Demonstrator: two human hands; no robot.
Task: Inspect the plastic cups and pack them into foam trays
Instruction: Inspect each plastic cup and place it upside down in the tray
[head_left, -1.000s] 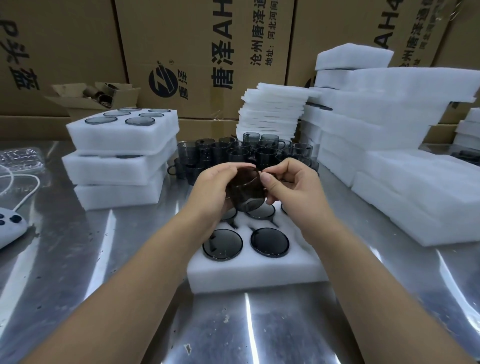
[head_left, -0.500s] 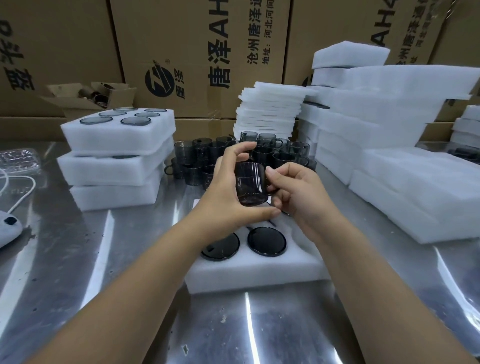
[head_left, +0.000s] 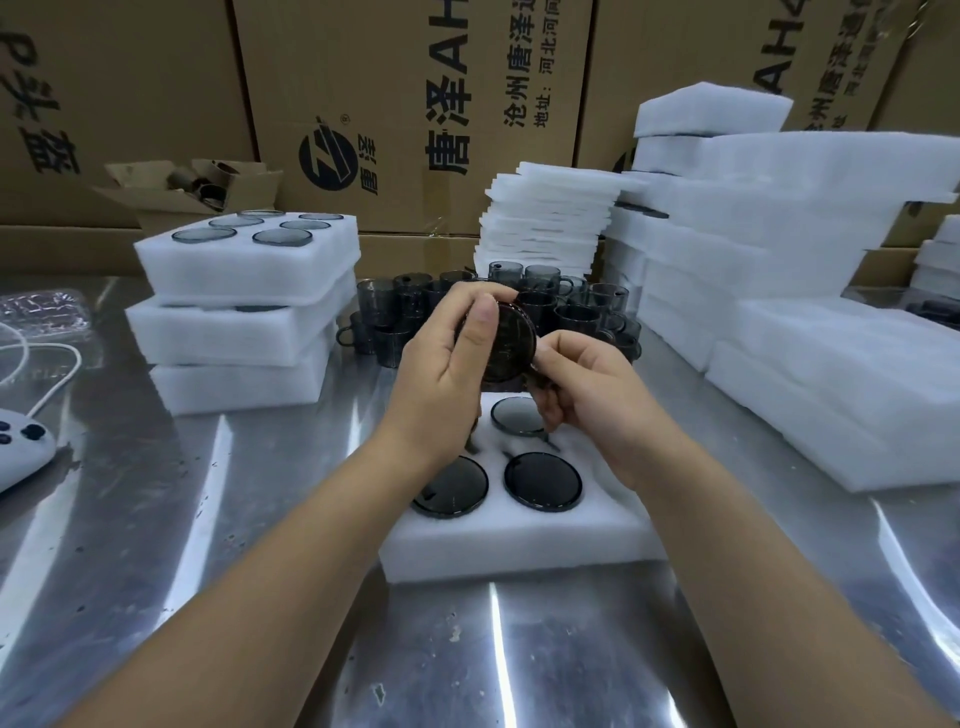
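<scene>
Half a second ago the cup stood upright between the hands with its side wall to the camera. Now it is tipped over, and one round end faces the camera; I cannot tell whether that is the mouth or the base. It is held in the air above the far end of the foam tray, not touching it.

The left hand grips the cup, fingers curled over the top rim and thumb now laid up across the near face instead of underneath. The right hand pinches the cup's right edge, lower than before.

The tray lies on the steel surface as it did, with three seated cups showing in its pockets. The loose cups cluster just behind the tray.
</scene>
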